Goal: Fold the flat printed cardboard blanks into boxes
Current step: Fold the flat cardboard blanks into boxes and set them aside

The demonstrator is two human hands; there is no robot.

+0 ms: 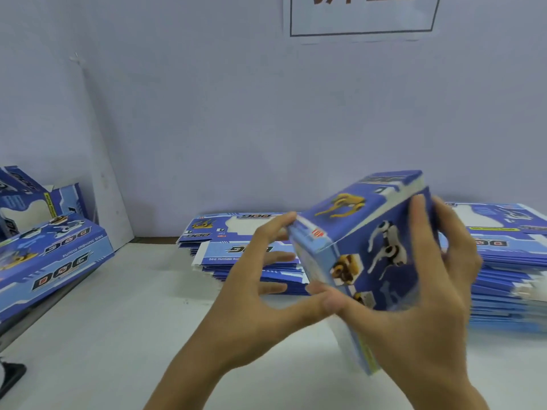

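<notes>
A blue printed box (364,241), partly folded into shape, is held tilted above the white table (124,321), right of centre and close to the viewer. The right hand (426,306) grasps it, with the fingers curled over its far right side and the thumb lying across the near face that shows the robot dogs. The left hand (254,291) meets the box's left end: the index fingertip touches its upper left corner, the thumb reaches in beneath its lower edge, and the other fingers are spread out straight and hold nothing. Behind the hands, a stack of flat blanks (236,250) lies against the pale wall (207,113), and a taller stack (509,267) sits to its right, partly hidden by the right hand. At the far left, folded boxes (50,255) printed with "DOG" lie piled together. A framed paper notice (364,16) hangs on the wall at the top.
</notes>
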